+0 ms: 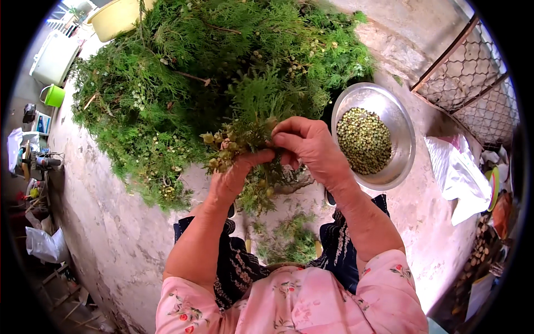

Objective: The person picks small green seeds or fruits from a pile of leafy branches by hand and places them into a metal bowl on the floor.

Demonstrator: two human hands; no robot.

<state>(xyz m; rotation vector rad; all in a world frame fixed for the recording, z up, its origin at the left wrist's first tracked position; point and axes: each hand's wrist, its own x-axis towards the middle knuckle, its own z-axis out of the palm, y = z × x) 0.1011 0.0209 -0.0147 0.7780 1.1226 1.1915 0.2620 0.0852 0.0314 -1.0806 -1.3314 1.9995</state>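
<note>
My left hand is closed around a leafy conifer sprig bearing pale yellow-green cones. Close against it, my right hand has thumb and forefinger pinched together at the sprig's right side; whatever lies between those fingertips is hidden. A large heap of green conifer branches, dotted with small cones, spreads on the ground just beyond both hands. Right of my right hand stands a wide metal basin, partly filled with small round green cones.
Loose green clippings lie between my legs. A white sack and a wire-mesh panel are at the right. Along the left side are a bright green bucket, a white tub and a plastic bag. A yellow basin sits behind the heap.
</note>
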